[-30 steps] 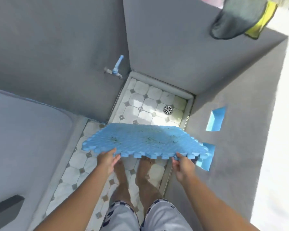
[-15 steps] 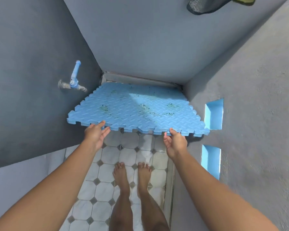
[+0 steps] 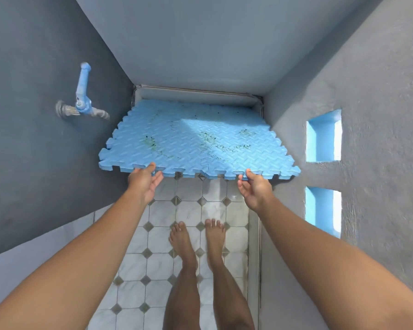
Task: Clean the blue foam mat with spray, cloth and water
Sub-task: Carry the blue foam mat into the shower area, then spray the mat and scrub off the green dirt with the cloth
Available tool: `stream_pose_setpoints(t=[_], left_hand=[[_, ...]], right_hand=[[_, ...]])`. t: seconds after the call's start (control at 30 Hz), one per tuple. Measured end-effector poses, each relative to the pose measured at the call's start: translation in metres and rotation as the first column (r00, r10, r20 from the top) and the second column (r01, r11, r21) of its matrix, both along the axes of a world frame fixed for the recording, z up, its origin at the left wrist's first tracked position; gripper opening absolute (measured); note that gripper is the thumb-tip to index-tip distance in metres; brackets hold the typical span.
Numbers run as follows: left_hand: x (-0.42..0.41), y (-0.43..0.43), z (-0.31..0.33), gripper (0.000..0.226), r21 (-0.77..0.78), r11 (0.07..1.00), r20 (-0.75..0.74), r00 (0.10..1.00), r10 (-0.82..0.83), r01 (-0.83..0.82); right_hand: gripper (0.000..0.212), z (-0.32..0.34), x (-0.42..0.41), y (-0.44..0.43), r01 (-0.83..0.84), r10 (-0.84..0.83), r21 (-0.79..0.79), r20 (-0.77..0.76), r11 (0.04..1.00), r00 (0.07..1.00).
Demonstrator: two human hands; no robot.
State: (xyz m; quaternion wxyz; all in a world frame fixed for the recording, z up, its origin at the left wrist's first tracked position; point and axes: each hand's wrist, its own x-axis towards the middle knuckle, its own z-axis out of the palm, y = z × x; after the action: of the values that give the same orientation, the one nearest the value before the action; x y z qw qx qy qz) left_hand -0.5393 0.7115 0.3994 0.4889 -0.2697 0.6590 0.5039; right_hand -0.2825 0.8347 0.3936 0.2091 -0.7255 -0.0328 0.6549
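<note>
The blue foam mat [image 3: 196,144] has a jigsaw edge and dark green dirt specks on its ridged top. It hangs nearly flat above the tiled floor [image 3: 162,234], with its far edge close to the ledge at the back wall. My left hand [image 3: 143,181] grips the near edge left of the middle, thumb on top and fingers underneath. My right hand [image 3: 255,188] grips the same edge further right in the same way. No spray bottle or cloth is in view.
A blue-handled tap [image 3: 82,101] sticks out of the dark grey wall on the left, beside the mat's left edge. Two blue-painted niches [image 3: 323,135] sit in the rough grey wall on the right. My bare feet [image 3: 196,239] stand on the tiles.
Both hands have carried the mat forward and away from my body, up to the back wall beside the tap. The cloths on top of the wall have left the view.
</note>
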Motion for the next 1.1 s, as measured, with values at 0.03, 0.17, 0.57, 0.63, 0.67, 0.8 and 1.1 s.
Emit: stream_pose_setpoints(t=[0.03,0.17,0.57,0.63,0.67,0.8,1.1], left_hand=[[0.005,-0.007,-0.004,0.074,-0.027,1.0,0.017,1.0,0.002,-0.002],[0.017,-0.029,-0.022,0.055,-0.118,0.989,0.058,0.995,-0.08,0.086],[0.025,-0.07,0.024,0.046,-0.211,0.899,-0.087,0.908,-0.409,0.385],[0.021,-0.059,0.055,0.041,-0.17,0.908,-0.158,0.898,-0.41,0.384],[0.019,-0.05,0.074,0.039,-0.147,0.91,-0.199,0.889,-0.412,0.389],[0.004,0.001,0.153,0.03,-0.039,0.903,-0.372,0.833,-0.41,0.428],[-0.03,0.163,0.35,0.03,0.131,0.796,-0.785,0.552,-0.28,0.591]], right_hand=[[0.049,-0.002,0.004,-0.005,-0.018,0.018,-0.012,0.012,1.0,1.0],[0.03,-0.013,0.015,-0.023,-0.13,0.138,-0.094,0.085,0.987,0.987],[0.009,0.043,0.017,-0.061,-0.463,0.474,-0.101,0.186,0.88,0.861],[0.017,0.071,0.006,-0.054,-0.522,0.513,-0.009,0.194,0.853,0.836],[0.02,0.087,0.0,-0.048,-0.538,0.519,0.051,0.2,0.842,0.831],[0.017,0.16,-0.035,-0.011,-0.548,0.511,0.282,0.197,0.788,0.837],[0.006,0.321,-0.096,0.146,-0.689,0.398,0.613,0.563,0.387,0.724]])
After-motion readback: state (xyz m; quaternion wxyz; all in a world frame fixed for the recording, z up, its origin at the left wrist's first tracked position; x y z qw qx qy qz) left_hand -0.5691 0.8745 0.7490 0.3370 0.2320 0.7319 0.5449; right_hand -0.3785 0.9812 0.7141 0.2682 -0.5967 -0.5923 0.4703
